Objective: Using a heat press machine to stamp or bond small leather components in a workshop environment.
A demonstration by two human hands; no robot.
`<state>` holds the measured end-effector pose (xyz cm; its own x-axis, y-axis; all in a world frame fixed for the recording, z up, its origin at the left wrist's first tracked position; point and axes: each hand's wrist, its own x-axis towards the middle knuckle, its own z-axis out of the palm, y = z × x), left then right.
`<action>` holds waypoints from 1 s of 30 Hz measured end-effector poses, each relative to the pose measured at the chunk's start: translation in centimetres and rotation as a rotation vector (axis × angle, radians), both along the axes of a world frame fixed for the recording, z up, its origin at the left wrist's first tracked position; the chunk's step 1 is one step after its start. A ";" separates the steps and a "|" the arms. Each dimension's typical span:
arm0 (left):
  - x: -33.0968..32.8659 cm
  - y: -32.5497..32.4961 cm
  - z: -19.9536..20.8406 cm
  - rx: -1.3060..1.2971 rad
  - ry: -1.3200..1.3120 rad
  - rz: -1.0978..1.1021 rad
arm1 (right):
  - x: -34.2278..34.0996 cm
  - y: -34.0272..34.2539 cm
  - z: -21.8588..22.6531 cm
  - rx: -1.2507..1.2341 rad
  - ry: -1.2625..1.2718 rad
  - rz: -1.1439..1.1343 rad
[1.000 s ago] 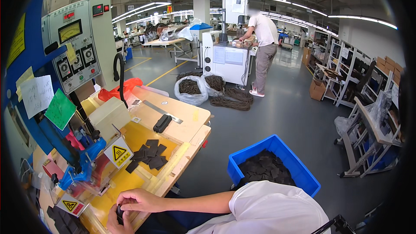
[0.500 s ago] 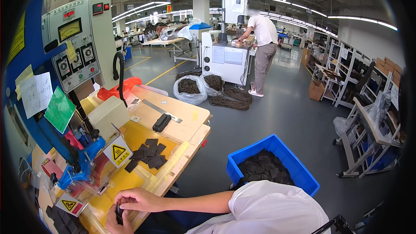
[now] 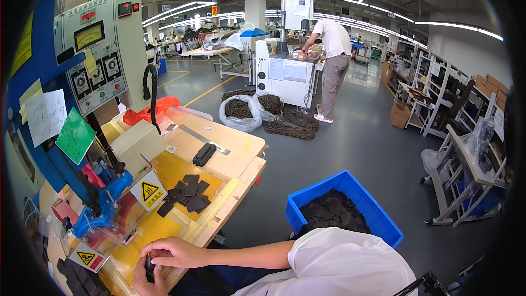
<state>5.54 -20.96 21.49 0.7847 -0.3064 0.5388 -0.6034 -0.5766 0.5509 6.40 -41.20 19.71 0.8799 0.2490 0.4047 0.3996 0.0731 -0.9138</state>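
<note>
At the yellow mat's near edge, my two hands meet around a small black piece [image 3: 149,266], mostly hidden by the fingers. My right hand [image 3: 176,252] reaches in from the right with its fingers curled over the piece. My left hand [image 3: 146,282] grips it from below, close to the lower edge of the view. Farther up the yellow mat [image 3: 143,239] lies a loose pile of flat black squares [image 3: 189,193]. More black pieces [image 3: 78,277] are stacked at the lower left, beside my left hand.
The machine's blue clamp bracket [image 3: 102,208] and warning-sign guards [image 3: 149,191] stand left of my hands. A black oblong block [image 3: 204,154] and a metal ruler [image 3: 192,133] lie on the wooden table [image 3: 236,141]. A blue bin [image 3: 298,193] of black pieces sits right. Another person [image 3: 335,49] works farther off.
My hands have shifted very slightly to the left, still closed around the black piece. The pile of squares has not moved.
</note>
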 end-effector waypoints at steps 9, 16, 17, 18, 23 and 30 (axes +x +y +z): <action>0.0 -0.2 0.1 -0.007 -0.002 0.012 | 0.2 -0.1 -0.2 -0.084 -0.067 -0.051; 0.1 -0.2 0.1 0.010 -0.015 0.023 | 0.3 0.0 -0.5 -0.066 -0.067 -0.058; 0.0 -0.2 0.1 0.006 -0.011 0.024 | 0.3 0.0 -0.4 -0.074 -0.066 -0.059; 0.0 -0.2 0.1 0.006 -0.011 0.024 | 0.2 -0.1 -0.3 -0.074 -0.066 -0.059; 0.1 -0.3 0.2 -0.026 -0.038 -0.015 | 0.2 -0.1 -0.2 -0.099 0.011 -0.060; 0.0 -0.1 0.1 -0.004 0.041 0.016 | -0.1 0.0 -0.2 -0.044 -0.067 -0.065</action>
<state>5.50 -21.10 21.64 0.8109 -0.2918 0.5073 -0.5711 -0.5836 0.5772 6.30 -41.16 19.50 0.8661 0.2108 0.4533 0.4628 0.0049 -0.8864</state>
